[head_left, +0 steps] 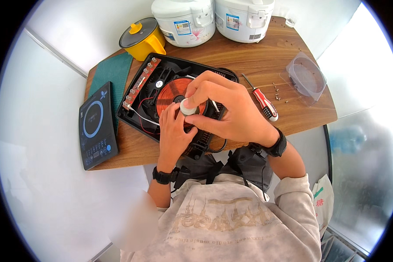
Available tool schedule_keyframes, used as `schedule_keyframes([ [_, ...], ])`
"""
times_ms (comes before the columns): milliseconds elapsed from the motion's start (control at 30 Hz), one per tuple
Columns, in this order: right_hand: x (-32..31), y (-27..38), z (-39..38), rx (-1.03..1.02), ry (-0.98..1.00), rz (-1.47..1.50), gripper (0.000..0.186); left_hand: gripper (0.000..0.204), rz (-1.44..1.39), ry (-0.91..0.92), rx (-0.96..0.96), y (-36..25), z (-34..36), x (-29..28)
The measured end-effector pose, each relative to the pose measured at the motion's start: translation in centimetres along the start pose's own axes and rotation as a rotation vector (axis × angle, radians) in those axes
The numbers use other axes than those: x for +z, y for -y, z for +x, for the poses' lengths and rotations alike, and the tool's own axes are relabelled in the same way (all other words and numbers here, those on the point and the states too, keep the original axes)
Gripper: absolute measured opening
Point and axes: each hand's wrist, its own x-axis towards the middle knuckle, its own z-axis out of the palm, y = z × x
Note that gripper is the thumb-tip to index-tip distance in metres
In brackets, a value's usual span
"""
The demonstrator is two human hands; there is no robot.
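The black base of an opened induction cooker (135, 114) holds a copper coil (165, 94) and a red circuit board (140, 83). Over the coil's middle, my right hand (222, 109) pinches a small round white piece (187, 105) between thumb and fingers. My left hand (174, 131) rests at the coil's lower left, fingertips beside the white piece and thumb spread apart; whether they touch the piece is unclear. The removed black glass top (96, 126) with control panel lies at the left, on a green mat (107, 70).
A red-handled screwdriver (265, 105) and several screws (277, 94) lie right of the cooker on the wooden table (231, 56), near a clear plastic container (305, 76). A yellow pot (142, 43) and two white rice cookers (183, 26) (242, 22) stand at the back.
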Motion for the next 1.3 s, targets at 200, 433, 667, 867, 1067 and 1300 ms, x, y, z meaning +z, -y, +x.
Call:
schedule_keyframes([
  [200, 0.3, -0.4, 0.2, -0.066, -0.078, -0.01, 0.025, 0.059, -0.022, -0.039, -0.008, -0.7, -0.1, -0.3],
  [433, 0.2, 0.3, 0.4, 0.009, -0.027, -0.061, 0.028, 0.056, -0.023, -0.002, -0.03, -0.7, -0.1, -0.3],
  [667, 1.4, -0.2, 0.5, -0.205, -0.12, -0.117, 0.026, 0.051, -0.033, 0.009, -0.011, -0.4, -0.3, -0.3],
  [867, 0.4, 0.3, 0.3, -0.001, 0.018, -0.099, 0.029, 0.05, -0.035, 0.066, -0.067, 0.1, -0.2, 0.2],
  [1067, 1.6, 0.3, 0.4, -0.114, -0.126, -0.175, 0.024, 0.051, 0.067, -0.14, 0.142, -0.8, 0.2, -0.5],
  [1300, 0.7, 0.2, 0.1, -0.055, -0.021, -0.215, 0.031, 0.051, -0.069, 0.033, -0.087, -0.9, 0.3, -0.4],
])
